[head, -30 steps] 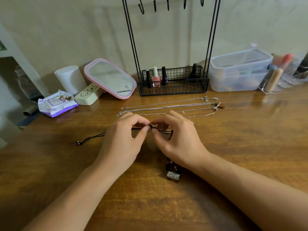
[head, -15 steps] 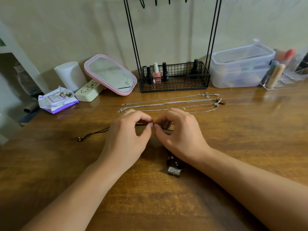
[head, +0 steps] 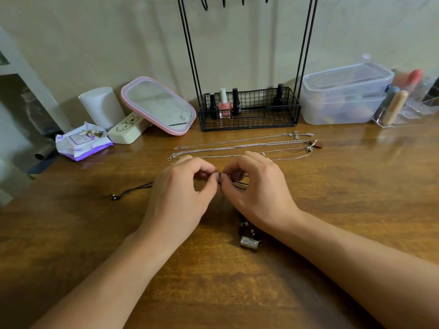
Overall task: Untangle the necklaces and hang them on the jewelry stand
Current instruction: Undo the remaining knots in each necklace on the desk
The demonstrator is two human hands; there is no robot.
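From the head view, no writing could be read: the purple-and-white wipes packet (head: pixel 82 144) at the far left carried a label too small to make out, and the cream case (head: pixel 127 130) beside it showed only a cartoon drawing.

The black wire basket (head: pixel 249 110) at the foot of the jewelry stand (head: pixel 247 55) held a pink nail polish bottle (head: pixel 224 105) among three dark bottles. To its right sat a clear lidded plastic box (head: pixel 344 93) with blurred, brownish contents, and further right a clear acrylic organizer (head: pixel 408 110) holding rounded tubes. Left of the basket a pink-framed mirror (head: pixel 158 105) leaned over the cream case, with a white cylinder (head: pixel 102 108) behind it.

On the wooden counter (head: pixel 356 198), silver chain necklaces (head: pixel 242 146) lay stretched out side by side just near of the basket, one ending in a cross pendant (head: pixel 297 134).

Nearer still, the left hand (head: pixel 180 193) and right hand (head: pixel 256 188) met fingertip to fingertip, each pinching the black cord necklace (head: pixel 135 189) between thumb and forefinger. The cord trailed left across the counter to a small bead end, and its metal pendant (head: pixel 248 241) lay on the counter below the right wrist. The stand's hooks at the top edge hung bare.
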